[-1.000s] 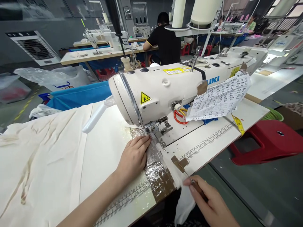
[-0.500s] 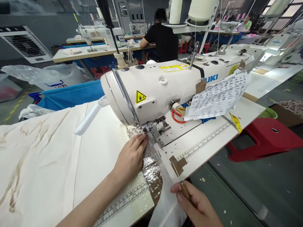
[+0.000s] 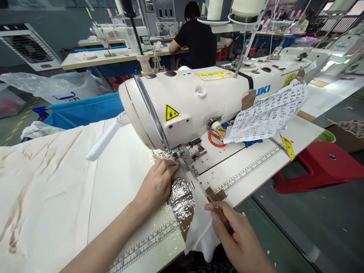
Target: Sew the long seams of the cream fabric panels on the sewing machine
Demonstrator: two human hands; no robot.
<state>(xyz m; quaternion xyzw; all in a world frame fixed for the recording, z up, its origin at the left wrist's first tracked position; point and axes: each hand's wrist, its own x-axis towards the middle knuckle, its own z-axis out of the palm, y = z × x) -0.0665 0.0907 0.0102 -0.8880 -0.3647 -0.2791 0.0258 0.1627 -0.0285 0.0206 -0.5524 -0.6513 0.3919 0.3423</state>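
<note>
A strip of white fabric [image 3: 200, 223] runs from under the sewing machine's [image 3: 182, 108] needle area and hangs over the front table edge. My left hand [image 3: 155, 182] rests beside the presser foot with fingers bent together, pinching the fabric's left edge; the fingertips are partly hidden. In my right hand [image 3: 236, 231] is an awl, its wooden handle [image 3: 222, 219] gripped between thumb and fingers. The awl's thin metal shaft points up and left, over the fabric's right edge toward the machine. Shiny clear film [image 3: 182, 195] covers the bed beneath my left hand.
Cream cloth [image 3: 42, 197] covers the table's left side. A handwritten sheet [image 3: 267, 113] hangs from the machine arm. Printed rulers [image 3: 250, 167] line the front edge. A red stool [image 3: 321, 167] stands at right. Ahead, a person in black [image 3: 196, 41] sits at another table.
My right hand has moved slightly up, bringing the awl's shaft from the brown tape toward the fabric's edge near the machine. The fabric's hanging end has drawn upward. My left hand stays nearly in place.
</note>
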